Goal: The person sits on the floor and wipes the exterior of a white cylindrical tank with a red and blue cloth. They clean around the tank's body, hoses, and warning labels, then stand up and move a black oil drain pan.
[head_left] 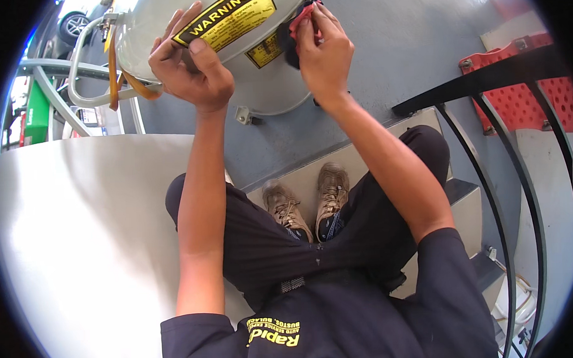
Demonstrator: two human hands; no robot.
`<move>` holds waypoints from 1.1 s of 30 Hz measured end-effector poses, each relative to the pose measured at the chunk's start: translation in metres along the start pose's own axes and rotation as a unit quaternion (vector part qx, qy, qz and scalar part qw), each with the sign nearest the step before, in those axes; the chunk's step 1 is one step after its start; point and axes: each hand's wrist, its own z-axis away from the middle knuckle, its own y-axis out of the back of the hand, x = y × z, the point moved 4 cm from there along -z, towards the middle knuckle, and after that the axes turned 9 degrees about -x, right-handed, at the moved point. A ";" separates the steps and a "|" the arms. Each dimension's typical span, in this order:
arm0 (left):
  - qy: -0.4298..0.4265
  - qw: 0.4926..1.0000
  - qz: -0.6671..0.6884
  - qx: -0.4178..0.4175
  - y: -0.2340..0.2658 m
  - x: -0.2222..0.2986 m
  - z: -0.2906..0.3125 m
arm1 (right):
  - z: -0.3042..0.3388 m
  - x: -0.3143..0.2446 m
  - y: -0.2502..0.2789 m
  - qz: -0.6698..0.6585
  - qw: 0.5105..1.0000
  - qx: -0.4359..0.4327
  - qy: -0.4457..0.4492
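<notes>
A pale grey rounded tank (271, 91) stands at the top, in front of my knees. My left hand (197, 71) is closed on a yellow-and-black warning label (233, 20), with the thumb over its lower edge and the fingers partly behind it. Another yellow-and-black label (264, 50) sits on the tank's side. My right hand (325, 51) pinches a red cloth (301, 24) at the tank's right edge. Beside the cloth is a dark rounded part (291, 47), mostly hidden by my fingers.
A bent pale tube handle (75, 79) and a brown strap (113, 71) hang at the tank's left. Black railing (478, 77) curves along the right, with a red perforated panel (529, 88) behind it. My shoes (332, 187) rest on a tiled step (299, 178). A white surface (80, 237) fills the left.
</notes>
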 end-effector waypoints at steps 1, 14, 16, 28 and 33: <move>-0.006 1.000 -0.012 0.003 0.002 0.000 -0.003 | 0.002 -0.005 -0.003 -0.027 1.000 0.010 -0.004; -0.116 0.967 -0.163 -0.158 0.012 0.020 0.005 | 0.006 0.035 -0.003 -0.064 0.997 0.010 -0.052; -0.113 0.972 -0.148 -0.141 0.011 0.017 0.006 | 0.019 0.060 -0.011 -0.086 0.991 0.003 -0.106; -0.120 0.960 -0.215 -0.137 0.016 0.017 0.005 | 0.026 0.055 -0.015 0.044 0.999 -0.010 0.024; -0.087 0.959 -0.228 -0.145 0.004 0.029 -0.004 | 0.003 0.030 -0.001 0.026 0.993 0.014 0.111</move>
